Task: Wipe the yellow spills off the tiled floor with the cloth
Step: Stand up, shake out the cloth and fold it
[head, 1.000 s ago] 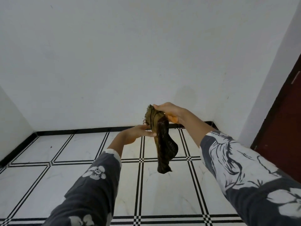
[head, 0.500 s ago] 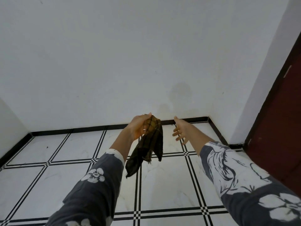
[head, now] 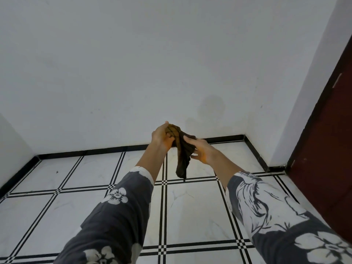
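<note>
The upper end of the cloth (head: pixel 182 159) is bunched inside the left hand (head: pixel 162 139), which curls round it, so the cloth's full shape stays hidden. The right hand (head: pixel 202 152) meets the cloth from the right with its fingertips out of sight among the folds; whether it grips or only touches cannot be told. The left sleeve (head: pixel 110 221) and the right sleeve (head: pixel 276 221) both run off the near edge. The dark red door (head: pixel 327 149) is cut off by the right edge. A dark speck (head: pixel 56 171) on the floor (head: pixel 190 216) at the far left is too small to identify. The floor itself is cut off at the near and left edges.
</note>
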Demonstrator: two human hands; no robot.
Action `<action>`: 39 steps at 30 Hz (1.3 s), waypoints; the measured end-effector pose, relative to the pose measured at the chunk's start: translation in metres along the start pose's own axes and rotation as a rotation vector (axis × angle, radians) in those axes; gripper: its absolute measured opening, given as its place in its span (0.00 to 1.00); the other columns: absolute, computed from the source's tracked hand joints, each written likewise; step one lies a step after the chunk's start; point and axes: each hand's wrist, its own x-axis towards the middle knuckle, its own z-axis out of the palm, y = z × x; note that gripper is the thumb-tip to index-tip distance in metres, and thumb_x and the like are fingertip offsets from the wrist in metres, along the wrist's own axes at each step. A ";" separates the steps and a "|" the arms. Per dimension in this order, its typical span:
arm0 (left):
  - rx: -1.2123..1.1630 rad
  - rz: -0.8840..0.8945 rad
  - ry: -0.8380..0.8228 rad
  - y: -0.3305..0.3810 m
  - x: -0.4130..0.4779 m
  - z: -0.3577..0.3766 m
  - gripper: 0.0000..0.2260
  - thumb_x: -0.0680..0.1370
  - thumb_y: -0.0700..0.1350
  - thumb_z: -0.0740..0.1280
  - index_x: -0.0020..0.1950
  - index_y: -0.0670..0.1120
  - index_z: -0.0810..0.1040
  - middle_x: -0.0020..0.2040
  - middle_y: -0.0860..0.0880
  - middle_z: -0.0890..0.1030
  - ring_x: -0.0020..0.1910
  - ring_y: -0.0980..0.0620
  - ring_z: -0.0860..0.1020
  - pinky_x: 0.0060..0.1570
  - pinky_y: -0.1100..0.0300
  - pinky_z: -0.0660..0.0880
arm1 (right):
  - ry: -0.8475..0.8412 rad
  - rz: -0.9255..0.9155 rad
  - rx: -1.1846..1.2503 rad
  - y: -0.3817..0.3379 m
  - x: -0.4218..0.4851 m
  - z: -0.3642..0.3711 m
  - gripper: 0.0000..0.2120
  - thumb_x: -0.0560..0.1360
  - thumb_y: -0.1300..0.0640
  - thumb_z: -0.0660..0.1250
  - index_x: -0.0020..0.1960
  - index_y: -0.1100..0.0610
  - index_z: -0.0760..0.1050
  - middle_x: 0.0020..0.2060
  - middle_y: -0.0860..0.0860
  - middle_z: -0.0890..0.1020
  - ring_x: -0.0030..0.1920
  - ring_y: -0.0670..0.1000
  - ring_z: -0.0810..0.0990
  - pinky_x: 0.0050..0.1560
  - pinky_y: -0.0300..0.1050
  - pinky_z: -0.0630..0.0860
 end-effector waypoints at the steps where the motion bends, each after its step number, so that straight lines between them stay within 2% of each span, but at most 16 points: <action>1: 0.054 0.004 -0.037 0.003 -0.001 -0.001 0.11 0.78 0.40 0.66 0.56 0.34 0.74 0.47 0.39 0.79 0.45 0.45 0.80 0.40 0.55 0.80 | 0.034 -0.052 0.006 -0.002 0.001 -0.001 0.17 0.75 0.53 0.66 0.61 0.59 0.73 0.53 0.55 0.79 0.57 0.56 0.76 0.53 0.49 0.71; 3: 0.328 0.062 -0.021 0.009 -0.002 -0.005 0.06 0.76 0.37 0.67 0.50 0.35 0.75 0.41 0.41 0.79 0.38 0.47 0.79 0.29 0.59 0.79 | 0.166 -0.142 0.021 -0.013 0.001 -0.008 0.17 0.76 0.57 0.65 0.62 0.62 0.73 0.56 0.59 0.79 0.54 0.56 0.77 0.50 0.50 0.74; 4: 0.523 0.113 0.026 0.013 0.001 -0.008 0.07 0.76 0.37 0.67 0.51 0.35 0.74 0.41 0.41 0.78 0.37 0.47 0.79 0.27 0.60 0.78 | 0.236 -0.178 -0.029 -0.021 0.002 -0.014 0.16 0.76 0.58 0.65 0.61 0.63 0.73 0.57 0.60 0.79 0.54 0.57 0.78 0.49 0.50 0.75; 6: 0.809 0.131 0.066 0.023 0.006 -0.015 0.12 0.76 0.38 0.68 0.56 0.34 0.72 0.41 0.42 0.78 0.37 0.48 0.79 0.30 0.58 0.79 | 0.288 -0.199 -0.200 -0.037 0.002 -0.026 0.15 0.75 0.58 0.66 0.59 0.66 0.74 0.56 0.61 0.79 0.55 0.59 0.78 0.49 0.50 0.77; 8: 0.754 0.086 -0.035 0.029 0.007 -0.022 0.16 0.75 0.41 0.70 0.58 0.35 0.71 0.40 0.42 0.80 0.38 0.48 0.81 0.37 0.55 0.81 | 0.280 -0.186 -0.301 -0.048 0.004 -0.032 0.17 0.74 0.57 0.69 0.57 0.67 0.75 0.55 0.61 0.79 0.55 0.59 0.79 0.50 0.50 0.77; 11: 0.502 0.092 -0.163 0.029 0.010 -0.031 0.26 0.73 0.46 0.73 0.66 0.39 0.69 0.45 0.45 0.80 0.44 0.48 0.81 0.41 0.55 0.80 | 0.257 -0.178 -0.334 -0.061 0.003 -0.034 0.20 0.73 0.57 0.70 0.60 0.67 0.73 0.56 0.61 0.79 0.53 0.57 0.79 0.45 0.49 0.77; 14: 0.431 0.094 -0.157 0.027 0.010 -0.036 0.20 0.74 0.45 0.71 0.64 0.44 0.73 0.50 0.47 0.80 0.48 0.50 0.80 0.44 0.58 0.78 | 0.208 -0.160 -0.345 -0.070 0.000 -0.038 0.24 0.74 0.60 0.69 0.66 0.65 0.65 0.55 0.61 0.77 0.48 0.55 0.78 0.39 0.45 0.76; 17: 0.527 0.050 -0.224 0.033 0.010 -0.039 0.15 0.74 0.43 0.70 0.61 0.47 0.78 0.47 0.49 0.80 0.43 0.54 0.78 0.38 0.64 0.75 | 0.198 -0.220 -0.378 -0.075 -0.001 -0.047 0.16 0.75 0.61 0.67 0.62 0.60 0.72 0.51 0.59 0.78 0.42 0.51 0.78 0.37 0.42 0.76; 20: 0.709 0.039 -0.242 0.038 0.010 -0.039 0.10 0.73 0.42 0.71 0.54 0.47 0.81 0.41 0.51 0.79 0.36 0.57 0.72 0.33 0.67 0.70 | 0.167 -0.231 -0.421 -0.076 -0.003 -0.057 0.10 0.75 0.60 0.67 0.56 0.59 0.77 0.48 0.56 0.79 0.43 0.49 0.78 0.40 0.41 0.76; 23: 0.967 0.189 -0.190 0.036 0.008 -0.035 0.05 0.72 0.42 0.73 0.47 0.45 0.82 0.43 0.52 0.81 0.39 0.59 0.78 0.34 0.71 0.71 | 0.075 -0.188 -0.487 -0.076 -0.004 -0.063 0.11 0.74 0.58 0.68 0.57 0.57 0.77 0.48 0.54 0.79 0.46 0.51 0.79 0.42 0.42 0.77; 26: 0.888 0.243 -0.169 0.030 0.008 -0.035 0.07 0.71 0.41 0.73 0.48 0.40 0.81 0.43 0.48 0.83 0.38 0.58 0.82 0.31 0.71 0.74 | 0.001 -0.147 -0.506 -0.074 -0.002 -0.067 0.16 0.73 0.59 0.69 0.60 0.56 0.75 0.52 0.55 0.79 0.49 0.51 0.79 0.44 0.41 0.76; 28: 0.802 0.191 -0.144 0.029 0.007 -0.037 0.10 0.71 0.41 0.74 0.50 0.40 0.82 0.44 0.45 0.83 0.39 0.52 0.83 0.33 0.66 0.77 | -0.045 -0.120 -0.500 -0.072 0.002 -0.073 0.19 0.71 0.61 0.71 0.61 0.55 0.73 0.57 0.57 0.77 0.56 0.54 0.77 0.54 0.46 0.76; 30: 0.736 0.140 -0.142 0.030 0.006 -0.039 0.10 0.71 0.41 0.74 0.52 0.42 0.81 0.44 0.45 0.83 0.37 0.52 0.83 0.33 0.64 0.78 | -0.069 -0.107 -0.514 -0.071 0.006 -0.077 0.21 0.69 0.66 0.72 0.60 0.53 0.74 0.61 0.59 0.75 0.61 0.56 0.74 0.61 0.50 0.73; 33: 0.686 0.080 -0.186 0.034 0.007 -0.042 0.12 0.72 0.41 0.72 0.55 0.46 0.79 0.49 0.47 0.82 0.47 0.50 0.81 0.42 0.60 0.77 | -0.013 -0.146 -0.612 -0.069 0.008 -0.078 0.22 0.68 0.71 0.71 0.60 0.61 0.75 0.63 0.60 0.73 0.64 0.59 0.72 0.56 0.47 0.76; 36: 0.689 0.099 -0.170 0.036 0.010 -0.045 0.13 0.71 0.37 0.72 0.55 0.44 0.80 0.51 0.45 0.82 0.51 0.47 0.80 0.54 0.54 0.76 | 0.111 -0.247 -0.714 -0.066 0.008 -0.075 0.20 0.67 0.72 0.71 0.59 0.67 0.75 0.58 0.64 0.77 0.59 0.61 0.76 0.53 0.49 0.77; 39: 0.824 0.228 -0.160 0.031 0.009 -0.044 0.12 0.71 0.35 0.72 0.53 0.40 0.80 0.49 0.42 0.82 0.49 0.46 0.81 0.47 0.60 0.80 | 0.208 -0.330 -0.832 -0.064 0.010 -0.076 0.18 0.67 0.71 0.72 0.56 0.68 0.77 0.52 0.64 0.80 0.53 0.61 0.79 0.49 0.48 0.79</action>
